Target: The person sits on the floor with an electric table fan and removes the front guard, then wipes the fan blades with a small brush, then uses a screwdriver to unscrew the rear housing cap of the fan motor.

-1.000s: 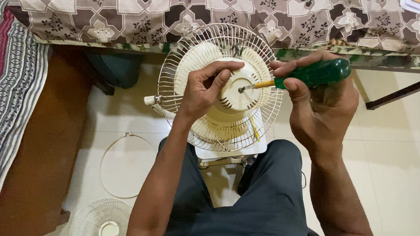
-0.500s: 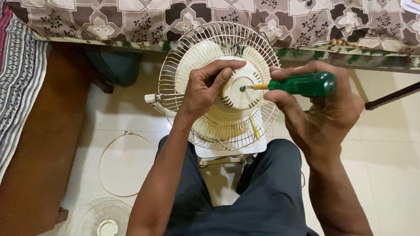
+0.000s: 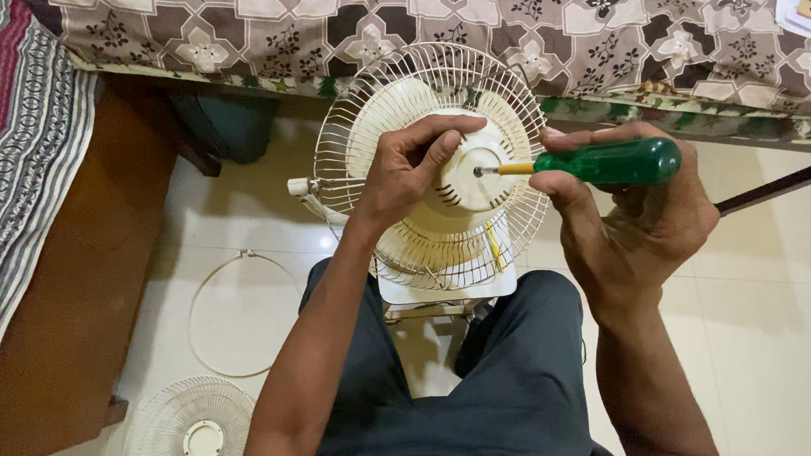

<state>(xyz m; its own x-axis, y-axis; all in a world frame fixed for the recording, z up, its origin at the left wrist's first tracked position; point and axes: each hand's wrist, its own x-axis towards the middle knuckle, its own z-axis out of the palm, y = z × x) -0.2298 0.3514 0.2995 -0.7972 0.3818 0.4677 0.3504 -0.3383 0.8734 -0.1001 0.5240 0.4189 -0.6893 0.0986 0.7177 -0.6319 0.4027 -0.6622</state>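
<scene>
A cream table fan (image 3: 437, 254) with its rear wire guard (image 3: 357, 106) on stands on the floor between my knees. My left hand (image 3: 410, 165) grips the round cream motor housing (image 3: 469, 180) at the fan's middle. My right hand (image 3: 631, 215) is closed around a green-handled screwdriver (image 3: 608, 164). Its yellow shaft points left, and the tip sits at the centre of the housing.
A loose wire front guard (image 3: 189, 443) and a thin white ring (image 3: 239, 313) lie on the tiled floor at lower left. A bed with a patterned brown cover (image 3: 523, 6) runs across the top. A striped mattress on a wooden frame (image 3: 6, 182) is at left.
My right hand shifted its hold on the screwdriver, moving left and back again while the tip stayed at the housing's centre. My left hand kept its grip on the housing.
</scene>
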